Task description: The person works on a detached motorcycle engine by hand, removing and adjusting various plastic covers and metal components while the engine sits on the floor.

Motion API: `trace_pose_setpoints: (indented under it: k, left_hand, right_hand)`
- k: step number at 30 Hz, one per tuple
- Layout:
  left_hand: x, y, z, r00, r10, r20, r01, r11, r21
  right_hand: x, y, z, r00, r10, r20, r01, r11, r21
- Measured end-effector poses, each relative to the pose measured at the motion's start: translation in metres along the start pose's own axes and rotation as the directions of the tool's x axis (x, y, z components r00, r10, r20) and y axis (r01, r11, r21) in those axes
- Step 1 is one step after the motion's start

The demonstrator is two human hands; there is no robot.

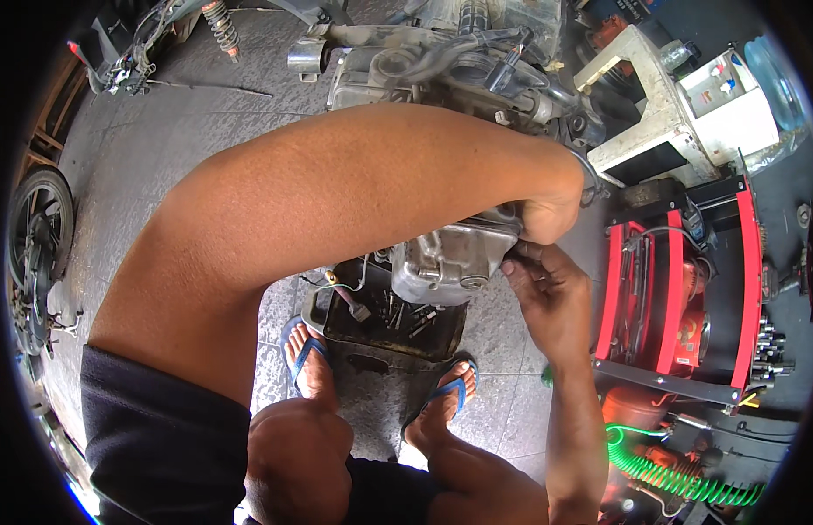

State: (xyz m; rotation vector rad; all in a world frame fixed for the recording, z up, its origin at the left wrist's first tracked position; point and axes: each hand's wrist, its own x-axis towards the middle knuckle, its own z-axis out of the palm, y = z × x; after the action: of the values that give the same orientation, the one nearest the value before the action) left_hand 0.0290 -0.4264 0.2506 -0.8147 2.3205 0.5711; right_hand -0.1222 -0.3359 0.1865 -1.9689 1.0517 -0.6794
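A grey metal motorcycle engine point(450, 262) stands in front of me, its upper part partly covered by my left arm. That arm reaches across it to the right side, where my left hand point(553, 210) is bent down against the casing's edge, its fingers mostly hidden. Just below it, my right hand point(548, 284) comes up from the lower edge. Its thumb and fingers are pinched together close to the right side of the casing; anything between them is too hidden to name. Under the engine lies a dark, oily tray point(336, 328) holding a brush point(358, 308) and several small metal parts.
At the right stands a red and black tool rack point(673, 289), with a coiled green air hose point(686, 481) below it. A worn white metal stand point(638, 96) is at the back right. A wheel point(41, 214) leans at far left; my sandalled feet flank the tray.
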Motion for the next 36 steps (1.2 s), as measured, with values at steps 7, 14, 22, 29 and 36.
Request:
trace_pose_setpoints:
  k: [7, 14, 22, 29, 36]
  left_hand:
    - [0.004, -0.003, 0.002, 1.000, 0.006, 0.014, -0.006, 1.000, 0.012]
    - [0.006, -0.007, 0.005, 0.999, 0.026, 0.023, -0.025, 0.999, -0.027]
    - [0.005, -0.001, 0.006, 1.000, -0.020, 0.006, 0.020, 0.999, -0.029]
    - [0.003, -0.001, 0.002, 0.999, 0.029, -0.024, -0.029, 1.000, 0.002]
    - [-0.011, -0.001, 0.022, 0.962, 0.059, -0.266, -0.102, 0.983, -0.151]
  right_hand:
    - [0.004, 0.002, -0.002, 0.996, -0.084, 0.029, 0.087, 0.990, -0.111]
    - [0.004, 0.008, 0.001, 0.991, -0.133, 0.022, 0.135, 0.987, -0.084]
    - [0.003, 0.002, 0.000, 0.994, -0.110, 0.028, 0.112, 0.990, -0.086]
    - [0.002, 0.004, -0.008, 0.991, -0.124, 0.052, 0.130, 0.981, -0.145]
    - [-0.017, 0.022, -0.015, 0.996, 0.088, -0.031, -0.081, 0.982, 0.173]
